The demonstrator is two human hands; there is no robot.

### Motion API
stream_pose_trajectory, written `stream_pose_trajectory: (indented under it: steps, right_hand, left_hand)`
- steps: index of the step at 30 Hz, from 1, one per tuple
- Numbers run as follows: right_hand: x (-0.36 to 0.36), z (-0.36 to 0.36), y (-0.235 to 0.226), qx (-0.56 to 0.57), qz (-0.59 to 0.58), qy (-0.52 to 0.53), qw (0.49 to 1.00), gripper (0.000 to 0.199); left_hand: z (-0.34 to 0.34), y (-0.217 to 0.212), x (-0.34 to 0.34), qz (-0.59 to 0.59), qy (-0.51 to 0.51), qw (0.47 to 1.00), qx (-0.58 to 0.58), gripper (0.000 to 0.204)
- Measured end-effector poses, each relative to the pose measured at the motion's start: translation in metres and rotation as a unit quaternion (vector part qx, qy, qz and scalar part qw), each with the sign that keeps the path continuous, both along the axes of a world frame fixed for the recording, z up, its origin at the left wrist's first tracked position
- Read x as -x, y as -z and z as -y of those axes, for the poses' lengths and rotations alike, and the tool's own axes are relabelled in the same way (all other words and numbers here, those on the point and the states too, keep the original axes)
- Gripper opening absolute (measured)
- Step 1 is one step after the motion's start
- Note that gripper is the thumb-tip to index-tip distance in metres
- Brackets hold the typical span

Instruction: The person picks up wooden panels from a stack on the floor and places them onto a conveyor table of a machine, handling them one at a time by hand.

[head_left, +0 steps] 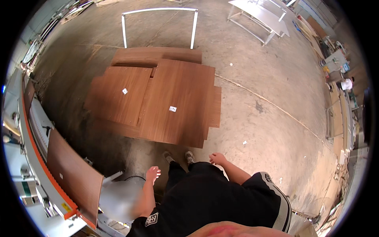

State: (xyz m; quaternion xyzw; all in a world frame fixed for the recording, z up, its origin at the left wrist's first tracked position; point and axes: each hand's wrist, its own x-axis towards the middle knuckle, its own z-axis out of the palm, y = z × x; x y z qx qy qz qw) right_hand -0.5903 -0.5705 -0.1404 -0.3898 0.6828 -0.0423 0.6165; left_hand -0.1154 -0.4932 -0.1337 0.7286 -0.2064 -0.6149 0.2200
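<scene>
Head view: L hand (153, 173) & R hand (218, 158) empty, fingers loosely curled; brown panels (187, 85) prob. best gripped two-handed, opp. edges.

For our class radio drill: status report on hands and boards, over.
Left hand empty; right hand empty. Brown boards overlapping, ahead of the shoes. White frame beyond them.
</scene>
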Motion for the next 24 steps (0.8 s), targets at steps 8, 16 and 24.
stream_pose_trajectory:
  steps: [8, 16, 24]
  right_hand:
    - [0.024, -0.102, -0.013, -0.081, -0.037, 0.156, 0.984, 0.033]
    - [-0.017, -0.196, -0.043, -0.150, -0.073, 0.284, 0.944, 0.034]
    - [-0.050, -0.192, -0.059, -0.155, -0.135, 0.207, 0.956, 0.038]
  left_hand:
    - [0.129, 0.117, -0.029, -0.094, -0.034, 0.994, -0.037, 0.020]
    - [0.238, 0.255, -0.042, -0.086, -0.240, 0.954, -0.158, 0.053]
    - [0.250, 0.242, -0.029, -0.023, -0.377, 0.920, -0.103, 0.081]
